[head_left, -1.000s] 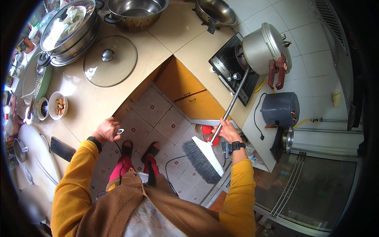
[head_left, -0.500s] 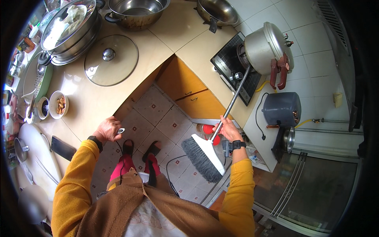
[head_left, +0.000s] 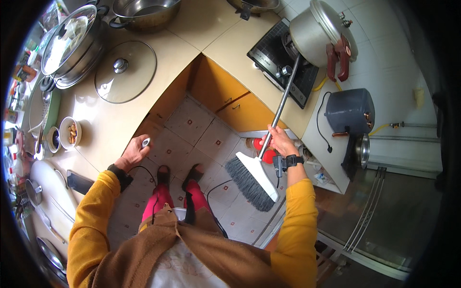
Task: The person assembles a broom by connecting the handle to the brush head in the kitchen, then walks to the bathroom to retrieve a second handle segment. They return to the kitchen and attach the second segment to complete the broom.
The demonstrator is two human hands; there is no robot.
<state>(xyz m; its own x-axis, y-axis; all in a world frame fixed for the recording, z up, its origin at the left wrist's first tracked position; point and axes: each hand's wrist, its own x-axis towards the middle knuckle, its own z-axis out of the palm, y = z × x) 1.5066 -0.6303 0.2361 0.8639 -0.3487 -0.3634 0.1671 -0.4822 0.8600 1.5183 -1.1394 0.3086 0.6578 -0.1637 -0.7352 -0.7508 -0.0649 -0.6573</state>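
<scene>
My right hand (head_left: pixel 279 143) is closed around the metal stick of a broom (head_left: pixel 257 175), just above its white head with grey bristles. The broom is upside down from upright use: its stick runs up and away toward the stove, and the head hangs nearer me over the tiled floor. My left hand (head_left: pixel 134 154) is a closed fist near the counter's edge. From it pokes the small, pale, rounded end (head_left: pixel 146 142) of something whose kind I cannot make out. Dark straps sit on both wrists.
The counter (head_left: pixel 177 48) holds a glass lid (head_left: pixel 137 79), a steamer pot (head_left: pixel 79 57), a bowl of nuts (head_left: pixel 70 129) and a phone (head_left: pixel 79 181). A pressure cooker (head_left: pixel 312 38) stands on the gas stove (head_left: pixel 269 53), beside a dark grey pot (head_left: pixel 350 110). Orange cabinets (head_left: pixel 249 110) lie below.
The view has shifted, so the counter things sit farther left and higher. My feet appear slightly farther right. Both hands keep their hold; the broom head has moved slightly right.
</scene>
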